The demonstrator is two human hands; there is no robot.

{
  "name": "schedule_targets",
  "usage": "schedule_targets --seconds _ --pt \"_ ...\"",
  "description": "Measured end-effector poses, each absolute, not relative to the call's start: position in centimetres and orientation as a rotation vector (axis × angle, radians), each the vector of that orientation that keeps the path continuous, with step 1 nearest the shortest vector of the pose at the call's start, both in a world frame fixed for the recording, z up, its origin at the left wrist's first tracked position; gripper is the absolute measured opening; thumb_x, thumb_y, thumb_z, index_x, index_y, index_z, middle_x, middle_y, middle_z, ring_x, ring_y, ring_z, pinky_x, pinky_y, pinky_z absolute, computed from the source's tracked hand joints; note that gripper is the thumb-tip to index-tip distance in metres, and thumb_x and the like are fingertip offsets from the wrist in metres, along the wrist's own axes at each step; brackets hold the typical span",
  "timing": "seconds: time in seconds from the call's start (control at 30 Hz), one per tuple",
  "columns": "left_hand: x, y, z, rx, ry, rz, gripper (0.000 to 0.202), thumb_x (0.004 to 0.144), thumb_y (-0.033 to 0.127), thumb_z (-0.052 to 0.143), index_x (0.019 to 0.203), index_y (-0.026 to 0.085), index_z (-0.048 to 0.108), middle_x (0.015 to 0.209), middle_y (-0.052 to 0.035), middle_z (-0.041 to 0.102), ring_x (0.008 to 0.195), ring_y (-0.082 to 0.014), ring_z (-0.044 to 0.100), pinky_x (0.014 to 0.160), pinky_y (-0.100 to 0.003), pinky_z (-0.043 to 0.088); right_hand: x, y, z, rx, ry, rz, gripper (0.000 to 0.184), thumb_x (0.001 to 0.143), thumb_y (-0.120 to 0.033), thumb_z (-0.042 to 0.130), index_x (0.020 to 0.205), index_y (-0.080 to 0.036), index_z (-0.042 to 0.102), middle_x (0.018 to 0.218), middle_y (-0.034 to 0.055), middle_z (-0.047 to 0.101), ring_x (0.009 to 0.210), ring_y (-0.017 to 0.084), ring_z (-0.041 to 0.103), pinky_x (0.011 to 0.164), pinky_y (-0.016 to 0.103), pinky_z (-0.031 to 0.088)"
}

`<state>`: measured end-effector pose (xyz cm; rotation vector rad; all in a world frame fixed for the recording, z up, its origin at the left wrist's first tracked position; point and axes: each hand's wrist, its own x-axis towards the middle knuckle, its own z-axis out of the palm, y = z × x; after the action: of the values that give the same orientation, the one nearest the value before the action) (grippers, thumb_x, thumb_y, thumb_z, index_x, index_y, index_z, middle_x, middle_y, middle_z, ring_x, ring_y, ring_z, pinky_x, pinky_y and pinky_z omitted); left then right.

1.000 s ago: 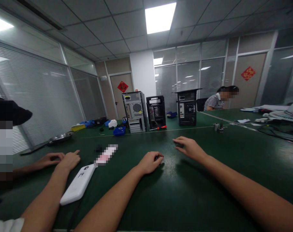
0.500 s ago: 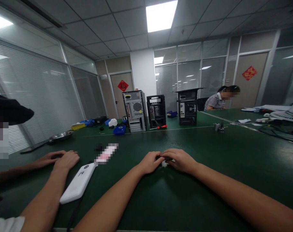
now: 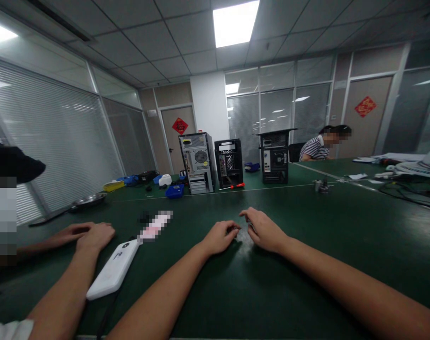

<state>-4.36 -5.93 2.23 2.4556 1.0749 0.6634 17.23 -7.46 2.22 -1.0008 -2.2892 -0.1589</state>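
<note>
Head view: both bare hands of the wearer are positioned low over the green, smooth-topped table (image 3: 271,288), near each other but not touching. Left hand (image 3: 220,237): fingers curled, with a narrow gap between thumb and forefinger; whether a small part is pinched there cannot be told. Right hand (image 3: 266,232): forefinger extended toward the left hand, thumb parted from it; whether anything is gripped cannot be told.

Beside the left forearm, a white, rounded rectangular device (image 3: 114,271) lies flat on the table, a dark cable (image 3: 107,314) running from beneath it. Beyond the hands, a red-handled screwdriver (image 3: 238,186) lies in front of an open black computer case (image 3: 229,163). This case stands upright between a silver-and-black computer tower (image 3: 197,163) and a black computer tower (image 3: 274,163). A shallow blue plastic tray (image 3: 175,191) sits beside the silver-and-black tower. Small silver metal parts (image 3: 322,187) stand farther right. At the left, a neighbouring person's hands (image 3: 96,236) rest together on the table.
</note>
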Motion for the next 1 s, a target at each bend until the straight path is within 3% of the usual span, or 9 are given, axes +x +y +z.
schedule_targets --seconds 0.07,0.23,0.57,0.77,0.9,1.0 --pt "-4.3 -6.0 2.3 2.477 1.045 0.644 0.032 0.099 0.032 0.046 0.116 0.017 0.068 0.096 -0.0045 0.073 0.088 -0.0183 0.063 0.08 -0.026 0.045 17.2 -7.7 2.4 -0.984 -2.375 -0.184 0.034 0.085 -0.012 0.053 0.118 -0.018 0.056 0.11 0.0092 0.062 0.1 0.023 0.057 0.089 0.039 0.044" --pt "-4.1 -6.2 2.2 2.591 0.989 0.624 0.038 0.103 0.034 0.038 0.088 0.017 0.068 0.087 -0.003 0.069 0.084 -0.0179 0.059 0.078 -0.026 0.042 17.0 -7.6 2.1 -0.943 -2.468 -0.217 0.015 0.093 -0.027 0.056 0.106 -0.019 0.057 0.102 0.0068 0.065 0.094 0.022 0.059 0.083 0.037 0.039" --pt "-4.0 -6.1 1.9 2.558 0.957 0.644 0.048 0.105 0.037 0.029 0.091 0.017 0.071 0.093 -0.0044 0.071 0.091 -0.0185 0.062 0.087 -0.027 0.044 17.5 -6.8 2.0 -1.011 -2.418 -0.264 0.018 0.1 -0.028 0.045 0.107 -0.019 0.059 0.101 0.0071 0.068 0.092 0.02 0.062 0.084 0.035 0.038" --pt "-4.5 -4.9 1.0 2.529 1.25 0.719 0.04 0.098 0.039 0.044 0.123 0.02 0.069 0.12 -0.0086 0.068 0.112 -0.023 0.06 0.1 -0.031 0.044 22.1 -3.6 1.7 -1.418 -2.413 -0.33 0.026 0.101 -0.033 0.038 0.099 -0.019 0.059 0.098 0.0088 0.07 0.091 0.021 0.065 0.082 0.034 0.04" --pt "-5.7 -3.5 1.0 2.261 1.895 0.827 0.05 0.092 0.039 0.051 0.136 0.017 0.06 0.142 -0.0151 0.051 0.13 -0.0291 0.05 0.11 -0.037 0.039 27.3 -1.6 1.3 -1.853 -2.319 -0.124 0.037 0.102 -0.04 0.033 0.099 -0.018 0.063 0.101 0.0137 0.071 0.089 0.024 0.067 0.075 0.034 0.044" --pt "-6.5 -2.8 1.3 2.007 2.186 0.812 0.065 0.09 0.042 0.052 0.149 0.013 0.044 0.155 -0.0188 0.036 0.14 -0.0345 0.039 0.113 -0.045 0.036 30.9 -0.7 1.0 -1.99 -2.189 0.012 0.043 0.101 -0.046 0.033 0.102 -0.017 0.066 0.104 0.0159 0.071 0.091 0.026 0.068 0.075 0.035 0.046"
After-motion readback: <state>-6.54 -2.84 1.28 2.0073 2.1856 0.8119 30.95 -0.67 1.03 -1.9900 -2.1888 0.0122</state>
